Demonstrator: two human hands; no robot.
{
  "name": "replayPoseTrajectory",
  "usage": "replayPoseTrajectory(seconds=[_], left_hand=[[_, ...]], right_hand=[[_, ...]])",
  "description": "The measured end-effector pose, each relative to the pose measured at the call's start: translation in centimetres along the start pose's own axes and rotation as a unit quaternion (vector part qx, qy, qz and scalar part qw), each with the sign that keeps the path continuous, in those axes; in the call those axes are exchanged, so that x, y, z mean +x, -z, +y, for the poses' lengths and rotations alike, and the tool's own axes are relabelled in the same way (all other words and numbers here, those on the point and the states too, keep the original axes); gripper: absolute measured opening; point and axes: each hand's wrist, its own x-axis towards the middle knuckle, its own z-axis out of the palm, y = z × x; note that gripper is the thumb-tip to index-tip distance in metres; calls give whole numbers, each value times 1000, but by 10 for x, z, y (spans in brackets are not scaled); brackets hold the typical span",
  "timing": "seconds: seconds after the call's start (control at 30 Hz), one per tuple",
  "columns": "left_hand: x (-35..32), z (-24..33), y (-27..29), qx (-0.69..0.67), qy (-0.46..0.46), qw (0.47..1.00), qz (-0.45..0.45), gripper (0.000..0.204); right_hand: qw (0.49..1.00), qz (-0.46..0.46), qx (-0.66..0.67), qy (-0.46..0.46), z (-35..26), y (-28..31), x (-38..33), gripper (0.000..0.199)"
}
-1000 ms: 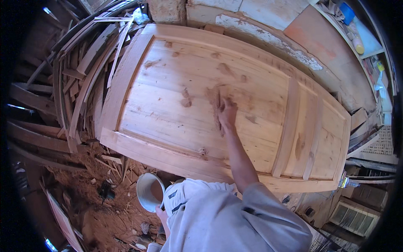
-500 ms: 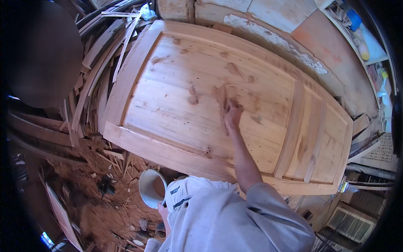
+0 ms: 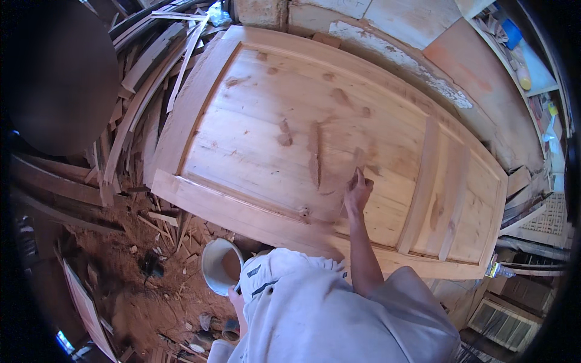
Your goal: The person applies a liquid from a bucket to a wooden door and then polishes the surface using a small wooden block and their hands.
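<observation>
Our right hand [image 3: 358,193], closed on a thin flat blade [image 3: 359,157], meets the panel [image 3: 242,151]: patches [image 3: 284,134] smeared, brown ridge [image 3: 315,154] seemingly unspread.

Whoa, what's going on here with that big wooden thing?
A person's right hand holds what looks like a thin, flat, brownish piece over a large, pale brown wooden panelled door. The left hand is at the rim of a round, whitish bucket with brown stuff inside. Just left of the right hand, a long brown streak marks the door, and darker brown patches show elsewhere on it.
</observation>
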Motion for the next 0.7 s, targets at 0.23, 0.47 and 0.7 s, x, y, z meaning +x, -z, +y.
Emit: replayPoseTrajectory(seconds=[0.23, 0.47, 0.7], left_hand=[[10, 25, -6, -233, 149, 961, 27, 31], [-10, 53, 0, -128, 125, 984, -9, 30], [-17, 58, -7, -291, 252, 922, 37, 33]], right_hand=[[998, -29, -41, 23, -1, -47, -17, 43], [995, -36, 5, 94, -79, -91, -9, 39], [997, -69, 5, 29, -33, -56, 32, 45]])
